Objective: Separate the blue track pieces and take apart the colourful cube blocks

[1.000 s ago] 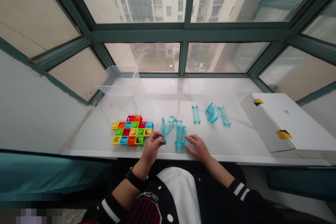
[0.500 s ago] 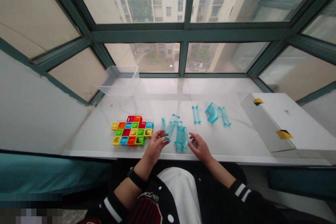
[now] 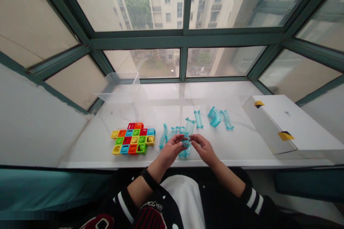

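Observation:
My left hand [image 3: 172, 149] is closed on the lower part of a clear blue plastic track piece [image 3: 190, 127], which tilts upward over the sill. At its right edge, the curled fingers and thumb of my right hand [image 3: 204, 149] pinch the same piece. Beneath and behind the hands lie several more clear blue pieces, partly hidden by the fingers. A curved blue piece [image 3: 163, 136] rests just left of them. Farther left, colourful square blocks [image 3: 134, 139] in red, orange, yellow, green and blue sit together in one flat group.
A straight blue piece [image 3: 198, 119], a ribbed curved stack [image 3: 214, 116] and a wavy piece [image 3: 227, 120] lie back right. The white box [image 3: 290, 121] with yellow-black tabs stands at right. A clear plastic bin [image 3: 118, 96] is back left, by the window frame [image 3: 150, 41].
My left hand has moved right with the track piece, over the other blue pieces. My right hand has closed in on its edge. The view has shifted slightly.

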The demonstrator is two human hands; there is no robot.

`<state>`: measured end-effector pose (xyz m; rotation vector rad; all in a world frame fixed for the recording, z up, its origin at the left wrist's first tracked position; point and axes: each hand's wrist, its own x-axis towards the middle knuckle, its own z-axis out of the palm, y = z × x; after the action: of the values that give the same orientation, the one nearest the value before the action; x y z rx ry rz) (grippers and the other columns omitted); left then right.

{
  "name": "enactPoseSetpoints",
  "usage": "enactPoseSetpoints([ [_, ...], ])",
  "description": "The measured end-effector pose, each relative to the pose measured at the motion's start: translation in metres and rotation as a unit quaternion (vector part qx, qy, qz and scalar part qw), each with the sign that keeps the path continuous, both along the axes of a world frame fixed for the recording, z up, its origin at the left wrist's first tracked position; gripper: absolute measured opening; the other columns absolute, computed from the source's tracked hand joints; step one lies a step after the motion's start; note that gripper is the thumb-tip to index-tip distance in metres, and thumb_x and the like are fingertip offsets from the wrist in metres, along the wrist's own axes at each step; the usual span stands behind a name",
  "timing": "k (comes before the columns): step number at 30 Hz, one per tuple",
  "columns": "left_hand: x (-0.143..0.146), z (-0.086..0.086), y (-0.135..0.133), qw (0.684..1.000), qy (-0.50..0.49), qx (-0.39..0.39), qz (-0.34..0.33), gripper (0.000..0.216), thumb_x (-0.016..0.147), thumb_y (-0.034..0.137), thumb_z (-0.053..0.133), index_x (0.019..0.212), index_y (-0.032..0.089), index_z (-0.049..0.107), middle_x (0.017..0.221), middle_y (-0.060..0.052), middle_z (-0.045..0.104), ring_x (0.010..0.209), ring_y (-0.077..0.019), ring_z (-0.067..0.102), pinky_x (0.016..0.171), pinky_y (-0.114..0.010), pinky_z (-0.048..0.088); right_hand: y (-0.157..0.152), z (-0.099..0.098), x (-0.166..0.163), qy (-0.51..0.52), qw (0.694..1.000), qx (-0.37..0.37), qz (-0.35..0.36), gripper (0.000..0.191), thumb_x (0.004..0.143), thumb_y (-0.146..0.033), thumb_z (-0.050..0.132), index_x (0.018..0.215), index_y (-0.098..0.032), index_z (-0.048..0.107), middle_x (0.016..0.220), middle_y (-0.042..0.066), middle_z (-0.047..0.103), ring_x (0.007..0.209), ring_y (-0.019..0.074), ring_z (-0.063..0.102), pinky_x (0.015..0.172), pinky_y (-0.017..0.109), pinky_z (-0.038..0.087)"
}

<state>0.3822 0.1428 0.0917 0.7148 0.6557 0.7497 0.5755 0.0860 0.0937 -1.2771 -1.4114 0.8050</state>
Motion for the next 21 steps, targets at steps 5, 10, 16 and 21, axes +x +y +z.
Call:
enactPoseSetpoints([
  [5, 0.008, -0.003, -0.001, 0.998, 0.038, 0.038, -0.017, 0.046, 0.077, 0.034, 0.085, 0.118, 0.019, 0.068, 0.123, -0.011, 0.069, 0.11, -0.0248, 0.068, 0.094, -0.04, 0.058, 0.0, 0.004, -0.003, 0.021, 1.0, -0.017, -0.006, 0.022, 0.097, -0.043, 0.064, 0.096, -0.023, 0.07, 0.088, 0.003, 0.071, 0.079, 0.0185, 0.066, 0.075, 0.032, 0.056],
  [10, 0.007, 0.001, 0.0, 0.973, 0.158, 0.17, 0.016, 0.051, 0.079, 0.037, 0.085, 0.124, 0.023, 0.065, 0.136, -0.012, 0.063, 0.118, -0.026, 0.064, 0.097, -0.042, 0.057, 0.004, 0.01, -0.001, -0.016, 0.998, -0.017, -0.055, 0.024, 0.094, -0.046, 0.067, 0.091, -0.022, 0.073, 0.08, 0.002, 0.071, 0.074, 0.0181, 0.064, 0.07, 0.031, 0.055],
  [16, 0.015, 0.002, 0.001, 0.966, 0.158, 0.203, 0.004, 0.044, 0.079, 0.037, 0.085, 0.114, 0.02, 0.066, 0.12, -0.011, 0.068, 0.109, -0.0239, 0.068, 0.098, -0.043, 0.056, 0.01, 0.012, -0.004, -0.015, 0.996, -0.022, -0.082, 0.026, 0.093, -0.046, 0.07, 0.101, -0.023, 0.079, 0.092, 0.006, 0.078, 0.081, 0.0211, 0.071, 0.073, 0.034, 0.058],
  [21, 0.019, -0.001, 0.005, 0.975, 0.138, 0.173, 0.031, 0.042, 0.081, 0.039, 0.083, 0.115, 0.02, 0.067, 0.118, -0.01, 0.071, 0.111, -0.0246, 0.068, 0.101, -0.042, 0.054, 0.01, 0.013, -0.001, -0.015, 0.999, -0.009, -0.039, 0.027, 0.099, -0.042, 0.062, 0.113, -0.027, 0.079, 0.108, 0.007, 0.078, 0.098, 0.0242, 0.073, 0.081, 0.037, 0.06],
])
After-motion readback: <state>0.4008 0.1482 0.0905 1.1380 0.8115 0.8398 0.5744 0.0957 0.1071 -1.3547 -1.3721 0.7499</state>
